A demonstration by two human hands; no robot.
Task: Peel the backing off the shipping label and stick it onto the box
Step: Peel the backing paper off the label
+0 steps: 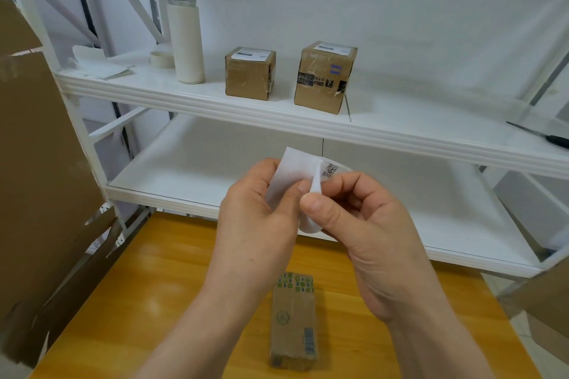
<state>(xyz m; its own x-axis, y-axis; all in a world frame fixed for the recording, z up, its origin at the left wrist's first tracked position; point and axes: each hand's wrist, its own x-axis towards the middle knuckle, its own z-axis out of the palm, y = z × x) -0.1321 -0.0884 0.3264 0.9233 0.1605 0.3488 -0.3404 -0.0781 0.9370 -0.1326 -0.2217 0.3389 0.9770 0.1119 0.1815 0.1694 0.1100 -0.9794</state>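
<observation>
Both hands hold a white shipping label (292,172) in the air above the wooden table (160,292). My left hand (261,209) pinches its white backing on the left side. My right hand (354,209) pinches the printed sheet, whose QR-code corner (330,170) curls away to the right. The two layers are split apart along the right edge. A narrow brown cardboard box (294,320) with a barcode lies flat on the table below my wrists, apart from both hands.
A white shelf unit (277,123) stands behind the table. On its upper shelf stand two labelled cardboard boxes (250,73) (324,77), a tall white bottle (186,40), a tape roll (161,59) and papers. A large cardboard sheet (37,163) leans at the left.
</observation>
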